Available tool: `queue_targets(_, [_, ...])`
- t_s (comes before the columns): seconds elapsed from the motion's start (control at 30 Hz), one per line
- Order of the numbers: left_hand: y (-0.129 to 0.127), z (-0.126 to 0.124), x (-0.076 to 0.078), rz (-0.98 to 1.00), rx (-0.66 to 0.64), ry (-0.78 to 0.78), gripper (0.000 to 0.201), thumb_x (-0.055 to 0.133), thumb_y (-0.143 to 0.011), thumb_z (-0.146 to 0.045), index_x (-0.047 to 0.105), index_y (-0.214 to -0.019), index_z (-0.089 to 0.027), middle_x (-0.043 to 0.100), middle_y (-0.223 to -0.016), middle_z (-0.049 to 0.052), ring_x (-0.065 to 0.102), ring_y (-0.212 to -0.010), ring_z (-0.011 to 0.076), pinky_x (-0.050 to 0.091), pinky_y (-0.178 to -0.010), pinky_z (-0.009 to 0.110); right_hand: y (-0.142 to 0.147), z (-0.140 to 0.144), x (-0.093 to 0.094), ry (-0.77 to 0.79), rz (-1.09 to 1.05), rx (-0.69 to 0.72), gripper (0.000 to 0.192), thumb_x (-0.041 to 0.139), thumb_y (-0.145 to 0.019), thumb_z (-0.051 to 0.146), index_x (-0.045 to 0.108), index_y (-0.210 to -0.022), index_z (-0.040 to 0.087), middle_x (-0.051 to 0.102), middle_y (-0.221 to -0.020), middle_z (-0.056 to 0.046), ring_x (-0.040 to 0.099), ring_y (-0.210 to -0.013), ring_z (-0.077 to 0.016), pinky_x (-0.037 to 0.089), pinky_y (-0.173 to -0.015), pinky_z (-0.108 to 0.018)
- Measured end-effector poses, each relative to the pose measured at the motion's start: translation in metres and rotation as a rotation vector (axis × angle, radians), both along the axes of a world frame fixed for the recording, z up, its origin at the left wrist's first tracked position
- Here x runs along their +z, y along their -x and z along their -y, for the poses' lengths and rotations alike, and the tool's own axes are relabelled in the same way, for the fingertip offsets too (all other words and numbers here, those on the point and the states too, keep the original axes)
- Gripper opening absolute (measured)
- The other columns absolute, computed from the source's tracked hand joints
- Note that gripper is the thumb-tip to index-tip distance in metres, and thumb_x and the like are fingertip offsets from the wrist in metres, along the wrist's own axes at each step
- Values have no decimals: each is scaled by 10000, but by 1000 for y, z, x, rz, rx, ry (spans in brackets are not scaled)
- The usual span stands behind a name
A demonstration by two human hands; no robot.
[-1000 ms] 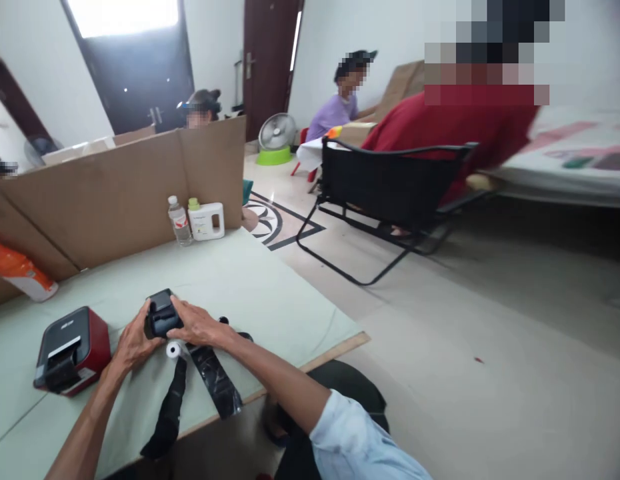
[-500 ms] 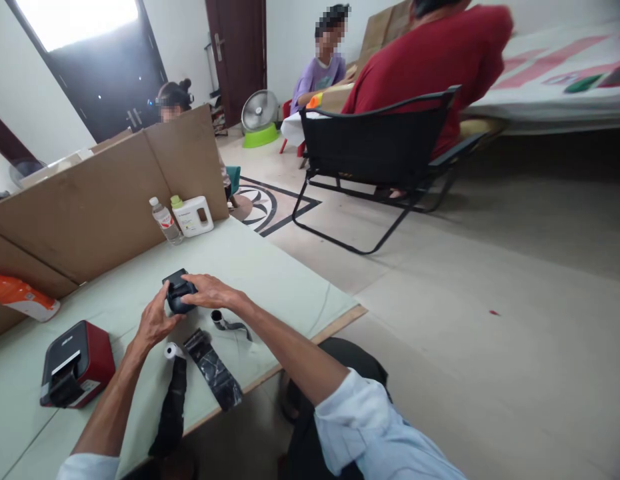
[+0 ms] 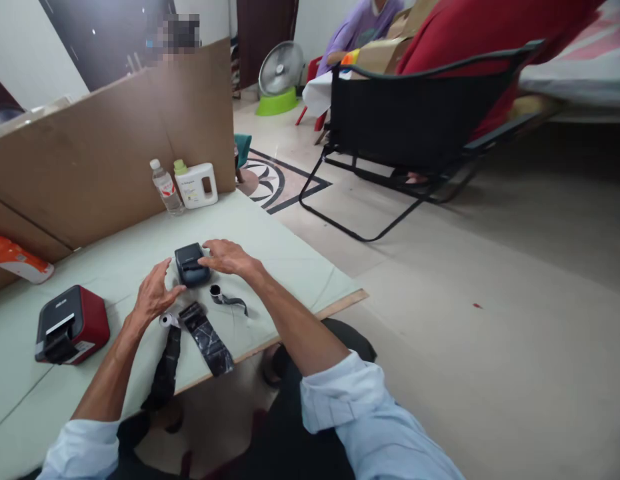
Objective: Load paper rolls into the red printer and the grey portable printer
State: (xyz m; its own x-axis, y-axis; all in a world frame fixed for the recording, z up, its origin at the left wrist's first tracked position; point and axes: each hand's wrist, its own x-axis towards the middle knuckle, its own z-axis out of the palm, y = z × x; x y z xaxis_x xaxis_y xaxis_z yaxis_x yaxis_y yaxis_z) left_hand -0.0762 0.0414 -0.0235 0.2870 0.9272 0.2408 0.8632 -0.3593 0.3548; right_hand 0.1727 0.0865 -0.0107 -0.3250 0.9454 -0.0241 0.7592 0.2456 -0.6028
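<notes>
A small dark printer-like device (image 3: 193,265) sits on the pale green tabletop, its top showing between my hands. My left hand (image 3: 154,293) is held to its left, fingers apart, thumb pointing towards its front corner. On the other side is my right hand (image 3: 231,257), fingers spread, with the thumb at the device's right edge; I cannot tell if it touches. Nearer me lie a white-cored roll (image 3: 167,321) with a black strip trailing off the table edge, a wide glossy black strip (image 3: 209,340), and a small black roll (image 3: 217,291) with a curling tail.
A red-and-black machine (image 3: 74,325) stands at the left, near an orange-and-white packet (image 3: 20,259). A clear bottle (image 3: 166,188) and a white jug (image 3: 196,185) stand against a cardboard partition (image 3: 105,147). Beyond are a black folding chair (image 3: 415,120), a fan (image 3: 281,70) and other people.
Both hands have drawn apart from the dark device, which was between their fingers before. It now rests with its top uncovered. The camera view has tilted downward.
</notes>
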Motion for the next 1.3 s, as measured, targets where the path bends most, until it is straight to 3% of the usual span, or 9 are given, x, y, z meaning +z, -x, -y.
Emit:
queue_targets(0.13, [11, 34, 19, 60, -5, 52, 344, 706, -849, -378, 725, -1145, -206, 728, -1111, 90, 706, -922, 237, 600, -778, 348, -14, 10, 12, 18, 65, 22, 342, 632, -966, 463, 731, -1144, 189, 755, -1192, -118, 673, -1145, -276, 491, -946, -354])
queue_targets(0.3, [21, 74, 23, 79, 22, 311, 418, 748, -815, -473, 763, -1143, -215, 741, -997, 64, 659, -687, 184, 565, -694, 329, -21, 31, 5, 128, 128, 149, 421, 767, -846, 575, 770, -1039, 201, 764, -1147, -100, 695, -1074, -278, 495, -890, -327])
queue_targets(0.4, [15, 87, 18, 114, 16, 373, 412, 733, -809, -422, 764, -1158, -205, 761, -1014, 72, 669, -720, 192, 564, -754, 335, -19, 41, -5, 190, 134, 195, 478, 823, -781, 564, 780, -1071, 186, 760, -1166, -112, 697, -1065, -278, 499, -840, -302])
queue_targets(0.47, [8, 91, 17, 128, 5, 384, 368, 695, -824, -396, 770, -1125, -197, 771, -1028, 76, 677, -748, 197, 557, -773, 331, -18, 45, -7, 215, 94, 237, 451, 806, -797, 530, 782, -1070, 172, 766, -1126, -112, 700, -1002, -251, 486, -777, -277])
queue_targets(0.57, [-2, 90, 17, 98, 30, 382, 327, 633, -855, -381, 772, -1068, -174, 780, -1007, 84, 683, -771, 205, 538, -766, 328, -18, 46, -5, 306, 25, 300, 356, 726, -848, 478, 784, -975, 150, 762, -902, -82, 673, -795, -190, 439, -657, -258])
queue_targets(0.73, [-9, 91, 16, 26, 103, 311, 332, 594, -872, -348, 769, -1079, -157, 787, -1030, 110, 701, -843, 234, 520, -790, 340, -16, 44, -8, 372, -73, 346, 315, 665, -850, 452, 731, -796, 149, 631, -655, -12, 546, -607, -131, 376, -572, -258])
queue_targets(0.93, [-3, 103, 13, 140, 99, 371, 431, 660, -866, -424, 736, -1203, -168, 774, -1084, 101, 693, -836, 219, 534, -774, 326, -12, 45, -19, 499, -213, 408, 455, 739, -770, 588, 753, -857, 141, 622, -660, -9, 543, -604, -135, 417, -563, -258])
queue_targets(1.07, [6, 112, 11, 279, 123, 425, 550, 696, -846, -486, 690, -1294, -166, 763, -1032, 80, 686, -813, 207, 546, -767, 321, -12, 46, -22, 533, -258, 366, 595, 772, -721, 691, 788, -918, 129, 647, -679, -31, 570, -633, -154, 464, -580, -271])
queue_targets(1.3, [17, 121, -2, 467, 126, 479, 582, 706, -821, -459, 670, -1297, -126, 733, -929, 64, 624, -699, 162, 514, -674, 290, -15, 43, -26, 558, -301, 272, 653, 777, -719, 754, 787, -913, 131, 732, -782, -90, 665, -722, -196, 525, -619, -280])
